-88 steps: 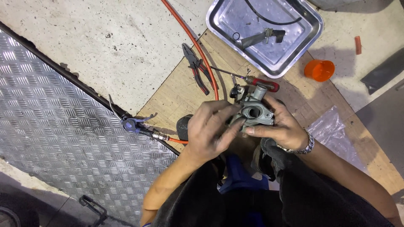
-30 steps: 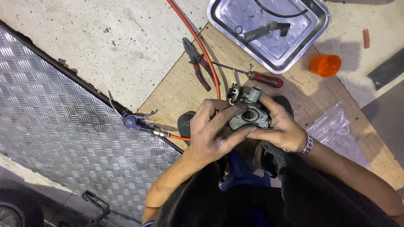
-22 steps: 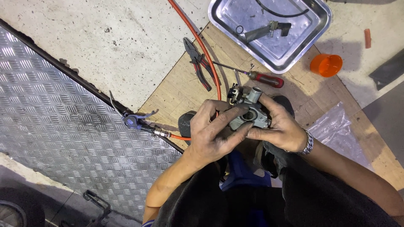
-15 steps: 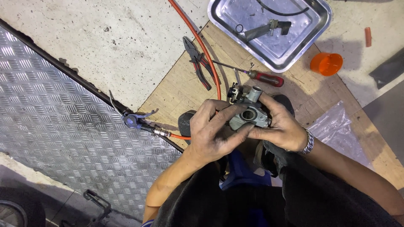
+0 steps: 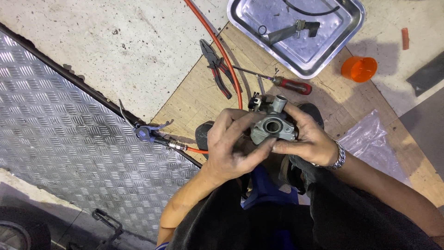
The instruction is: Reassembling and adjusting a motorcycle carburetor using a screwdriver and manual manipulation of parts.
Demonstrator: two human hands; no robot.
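1. A workshop floor of worn concrete, with a wooden board point(image 5: 203, 99) laid on it as the work surface and a diamond-pattern metal plate point(image 5: 69, 134) running along the board's left edge.
2. Nearest the person, held in the air above the board's near part, sits a small grey metal carburettor body point(image 5: 273, 126), its round bore facing up. The left hand point(image 5: 233, 148) is clamped on its left side, fingers wrapped over the top; the right hand point(image 5: 307, 136) is closed on its right side, thumb pressed along the lower edge. Both palms look greasy, so the casting could slip and fall onto the board, denting a mating face.
3. Small fittings stick out at the casting's far end; a hard squeeze or twist there might bend them.
4. Just beyond, an orange hose point(image 5: 226, 60) crosses the board between pliers point(image 5: 217, 67) and a red-handled screwdriver point(image 5: 289, 84); a dropped part could roll under these.
5. Farther off, at the board's far right corner, a metal tray point(image 5: 344, 41) holds loose pieces, with an orange cup point(image 5: 359, 68) beside it, easily knocked by an elbow.
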